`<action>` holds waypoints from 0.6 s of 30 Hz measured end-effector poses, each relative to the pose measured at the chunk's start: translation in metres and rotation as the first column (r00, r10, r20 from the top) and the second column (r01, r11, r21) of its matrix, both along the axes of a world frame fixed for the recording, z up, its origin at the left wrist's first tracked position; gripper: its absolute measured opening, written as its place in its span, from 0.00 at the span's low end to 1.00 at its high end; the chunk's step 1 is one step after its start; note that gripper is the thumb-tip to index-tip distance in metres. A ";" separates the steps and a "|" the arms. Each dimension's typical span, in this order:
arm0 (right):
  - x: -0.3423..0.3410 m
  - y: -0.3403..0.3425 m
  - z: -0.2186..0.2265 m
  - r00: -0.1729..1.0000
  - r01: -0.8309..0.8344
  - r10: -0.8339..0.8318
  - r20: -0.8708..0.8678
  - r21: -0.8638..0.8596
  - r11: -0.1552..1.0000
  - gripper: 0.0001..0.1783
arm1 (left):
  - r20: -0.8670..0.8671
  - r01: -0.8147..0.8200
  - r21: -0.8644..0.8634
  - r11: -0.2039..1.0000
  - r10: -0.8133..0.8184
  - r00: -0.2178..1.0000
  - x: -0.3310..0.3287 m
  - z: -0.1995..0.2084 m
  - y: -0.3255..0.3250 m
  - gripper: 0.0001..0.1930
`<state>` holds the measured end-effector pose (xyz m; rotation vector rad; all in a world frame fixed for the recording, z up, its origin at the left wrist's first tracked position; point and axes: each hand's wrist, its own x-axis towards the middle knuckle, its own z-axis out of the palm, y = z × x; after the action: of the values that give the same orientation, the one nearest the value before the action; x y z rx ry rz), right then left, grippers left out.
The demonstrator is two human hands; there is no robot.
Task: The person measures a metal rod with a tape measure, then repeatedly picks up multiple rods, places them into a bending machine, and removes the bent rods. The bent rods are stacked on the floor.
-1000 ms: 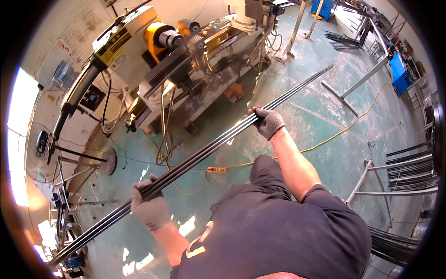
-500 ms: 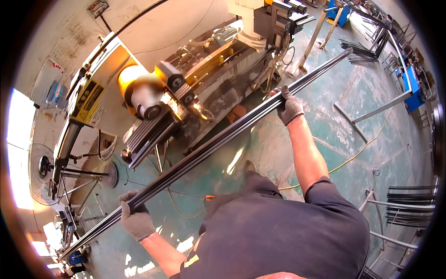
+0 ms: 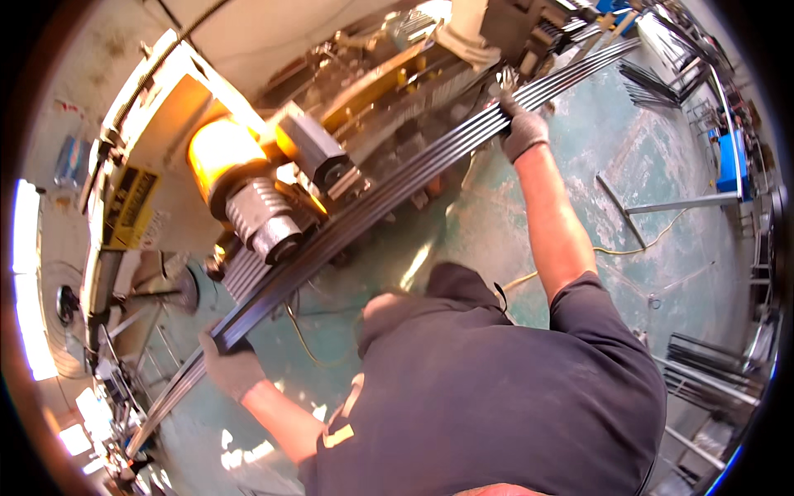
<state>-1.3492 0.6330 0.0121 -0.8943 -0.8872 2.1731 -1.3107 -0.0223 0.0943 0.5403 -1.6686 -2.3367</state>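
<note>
Your right hand (image 3: 526,132), gloved, is closed around the bundle toward its far end, thumb up against the bars and palm on your side. Your left hand (image 3: 231,366), also gloved, is curled around the same bundle from underneath, low on your left; its fingertips are hidden, so how firmly it squeezes you cannot tell from here.

Between them run the long metal bars (image 3: 447,157), several dark lengths side by side, slanting across in front of you and reaching past both hands. Your hands are set well apart, probably because bars this long would sag or tip if held close to one point, and wrapping them all together likely keeps them from fanning out.

Just beyond the bars is a machine with an orange housing (image 3: 219,157) and a ribbed metal cylinder (image 3: 260,213); whether the bars touch it is unclear. Farther out, a yellow cable (image 3: 612,250) lies on the green floor (image 3: 595,186). More dark bars (image 3: 703,351) lie across a rack at your right, apparently raised for easy reach.
</note>
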 end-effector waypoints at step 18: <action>-0.018 0.150 0.027 0.982 -0.188 0.185 0.039 0.109 0.976 0.17 | 0.193 -0.262 0.246 0.933 0.218 0.957 -0.081 -0.039 0.061 0.15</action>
<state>-1.3670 0.7825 0.0394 -0.8166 -1.1362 2.2468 -1.3919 0.0386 0.0552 0.9545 -1.2602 -2.3998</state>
